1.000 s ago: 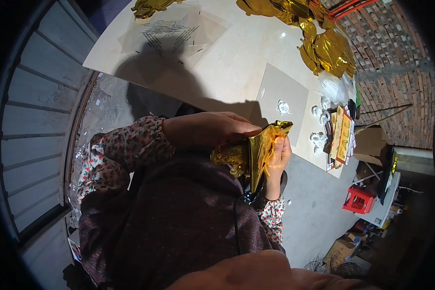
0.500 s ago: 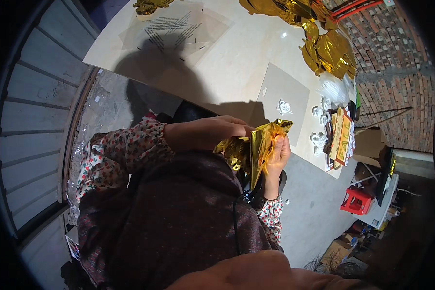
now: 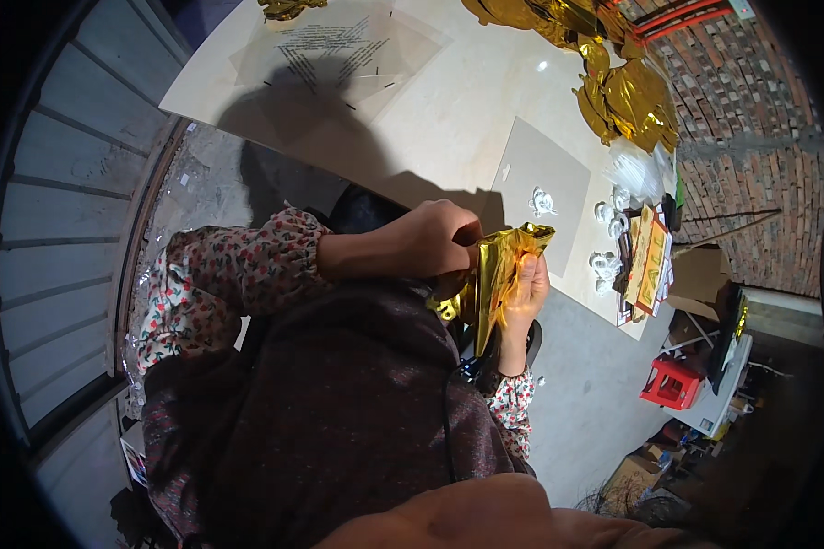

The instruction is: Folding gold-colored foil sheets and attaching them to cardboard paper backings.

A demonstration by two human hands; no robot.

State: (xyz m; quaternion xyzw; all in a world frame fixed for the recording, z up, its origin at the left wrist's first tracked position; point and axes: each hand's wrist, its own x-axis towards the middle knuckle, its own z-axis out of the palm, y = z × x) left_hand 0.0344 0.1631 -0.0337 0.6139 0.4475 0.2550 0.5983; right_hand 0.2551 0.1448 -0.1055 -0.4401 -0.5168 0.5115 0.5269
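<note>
In front of my body, over the near side of the table, I hold a folded gold foil balloon. My right hand is closed on its right side, with the thumb pressed flat against the foil. My left hand is curled at the left edge of the fold, and its fingertips are partly hidden by the hand and the foil. A crumpled gold part hangs below my left hand, against the dark garment.
A grey board with a white ribbon coil lies on the pale table. More gold foil balloons are heaped at the far right. Clear straws and yellow-red printed cards are near the right edge. Transparent sheets lie far left.
My left hand has lifted slightly and curled more, and less loose gold foil shows beneath it. My right hand keeps its hold in nearly the same place.
</note>
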